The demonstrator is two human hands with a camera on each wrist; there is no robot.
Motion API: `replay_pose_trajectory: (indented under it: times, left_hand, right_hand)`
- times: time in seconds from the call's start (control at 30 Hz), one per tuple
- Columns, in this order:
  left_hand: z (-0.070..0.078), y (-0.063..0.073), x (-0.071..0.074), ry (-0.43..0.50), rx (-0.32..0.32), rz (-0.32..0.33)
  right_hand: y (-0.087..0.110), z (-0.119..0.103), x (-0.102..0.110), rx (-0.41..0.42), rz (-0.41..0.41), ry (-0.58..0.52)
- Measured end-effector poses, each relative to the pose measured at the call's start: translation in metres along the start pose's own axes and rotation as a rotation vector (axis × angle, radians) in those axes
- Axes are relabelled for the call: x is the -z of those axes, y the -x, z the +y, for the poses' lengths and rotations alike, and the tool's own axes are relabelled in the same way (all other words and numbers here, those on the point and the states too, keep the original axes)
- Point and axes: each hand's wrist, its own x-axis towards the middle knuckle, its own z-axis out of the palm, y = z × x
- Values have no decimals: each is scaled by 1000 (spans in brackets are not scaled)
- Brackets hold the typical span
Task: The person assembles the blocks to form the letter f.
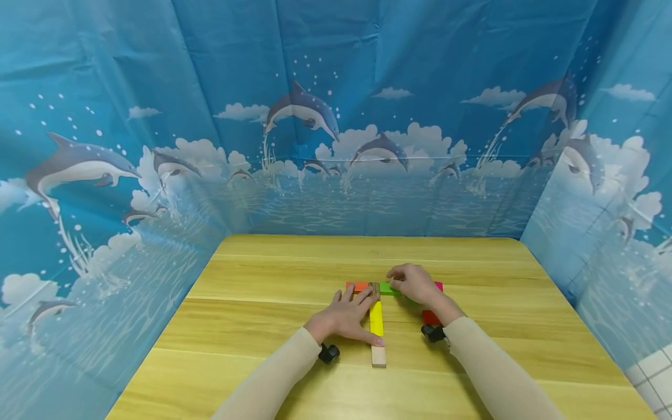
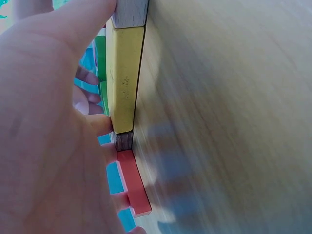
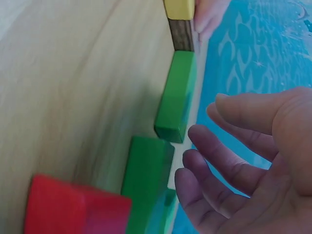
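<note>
My left hand (image 1: 343, 319) lies spread over a T-shaped row of wooden blocks. Its thumb touches the pale wood block (image 1: 378, 358) at the near end, and its fingertips rest by the orange block (image 2: 134, 183) and the dark brown block (image 2: 124, 141). Between the pale and brown blocks lies a yellow block (image 1: 376, 319). To the right of the brown block is a green block (image 3: 176, 97). My right hand (image 1: 418, 286) hovers beside it with loosely bent fingers, apart from the block and holding nothing in the right wrist view.
A darker green block (image 3: 146, 180) and a red block (image 3: 73, 207) stand close to my right hand. A pink block (image 1: 439, 286) shows partly behind the right wrist. The wooden table (image 1: 236, 326) meets a dolphin-print curtain (image 1: 336, 204) at the back and sides.
</note>
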Motion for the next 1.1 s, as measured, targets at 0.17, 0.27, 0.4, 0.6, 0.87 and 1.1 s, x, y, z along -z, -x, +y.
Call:
replay_pose_trajectory:
  times: [0.17, 0.27, 0.4, 0.6, 0.87, 1.1]
  left_hand:
    - [0, 0, 1, 6, 9, -5]
    - [0, 0, 1, 12, 5, -1]
    - [-1, 0, 0, 19, 5, 1]
    - [-1, 1, -1, 12, 2, 4]
    - [-1, 1, 0, 10, 7, 6]
    - [-1, -1, -3, 0, 9, 7]
  right_hand:
    - [8, 5, 9, 37, 27, -6]
    - [13, 9, 12, 34, 38, -21]
    - [20, 15, 16, 30, 41, -34]
    - [27, 24, 21, 33, 26, -30]
    - [34, 32, 24, 35, -53, -12]
    - [35, 33, 24, 27, -95, 43]
